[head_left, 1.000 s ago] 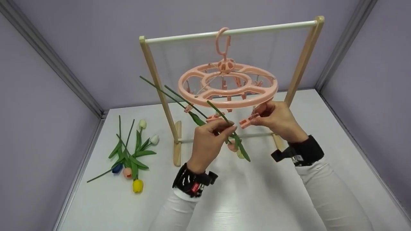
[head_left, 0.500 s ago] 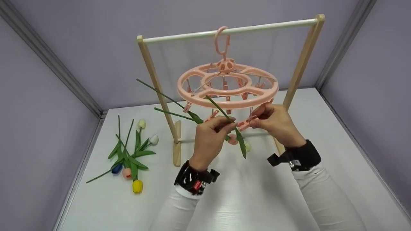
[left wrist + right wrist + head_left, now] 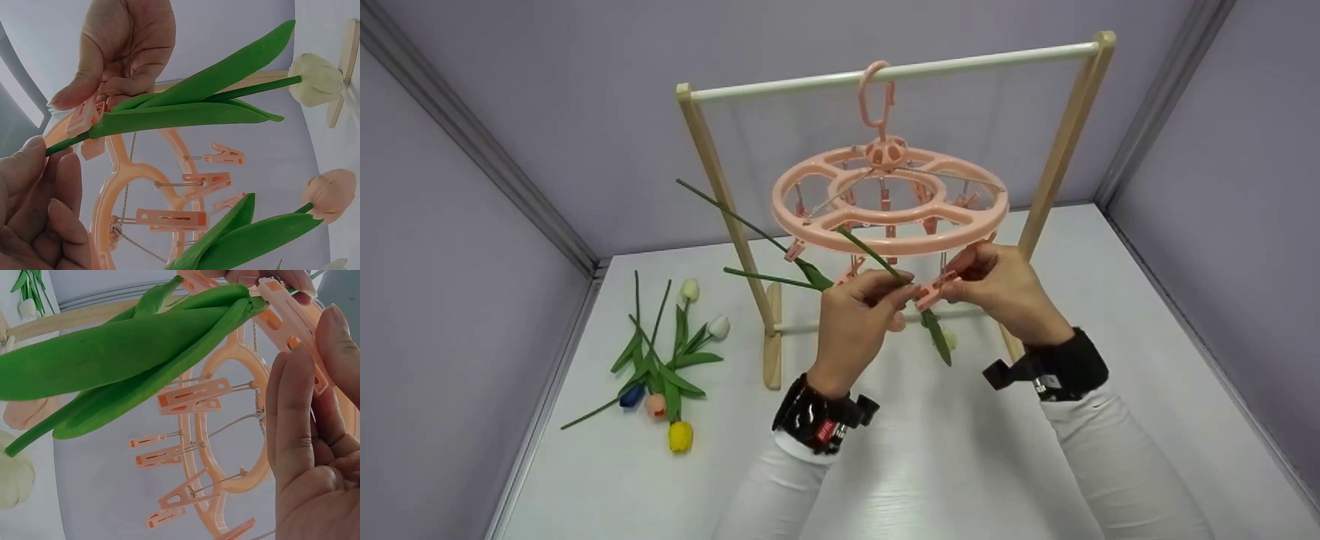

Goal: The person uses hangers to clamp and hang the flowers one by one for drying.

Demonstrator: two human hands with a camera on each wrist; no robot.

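The left hand (image 3: 849, 326) pinches the stem of a white flower (image 3: 185, 117), whose head hangs below, between both hands. The right hand (image 3: 1006, 291) pinches a pink clip (image 3: 931, 296) against this stem; whether it bites, one cannot tell. The round hanger (image 3: 889, 246) is above the hands, and loose flowers (image 3: 673, 401) lie left of them.

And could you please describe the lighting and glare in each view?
Head view: soft shadows and pale glare on the white table; left wrist: muted colours, a bright white strip near the left edge; right wrist: muted too, long green leaves without strong glare.
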